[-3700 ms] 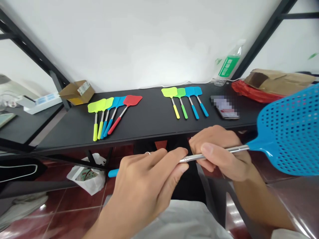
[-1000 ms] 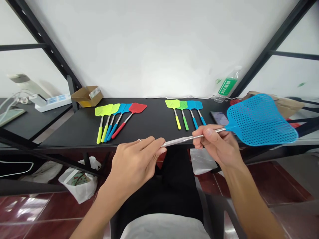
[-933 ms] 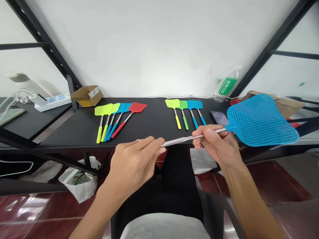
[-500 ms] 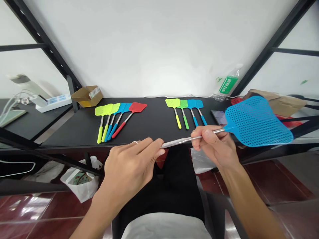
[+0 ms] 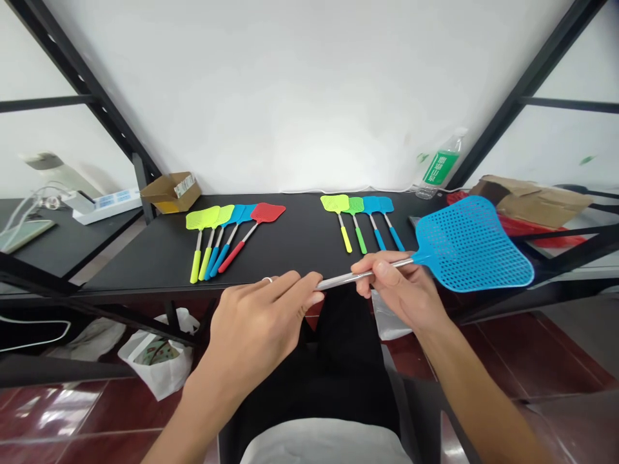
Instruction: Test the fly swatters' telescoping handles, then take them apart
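A blue fly swatter (image 5: 476, 245) with a metal telescopic shaft is held across in front of me, its perforated head to the right. My left hand (image 5: 264, 319) is wrapped round the handle end, which its fingers hide. My right hand (image 5: 399, 283) pinches the shaft near the blue head. Behind my hands, a fanned row of swatters lies at the left, with yellow ones, blue ones and a red swatter (image 5: 268, 212). Right of centre lies a second row, holding a yellow swatter (image 5: 335, 204), a green swatter (image 5: 355, 205) and two blue ones.
The swatters lie on a black table (image 5: 300, 241) against a white wall. An open cardboard box (image 5: 171, 191) stands at the back left, near a white power strip (image 5: 109, 205). A plastic bottle (image 5: 440, 166) and brown paper packaging (image 5: 536, 200) are at the right. Black metal frames flank both sides.
My right hand has moved left toward my left hand, bringing the blue head along, and the visible shaft between my hands is shorter. My left hand keeps its grip.
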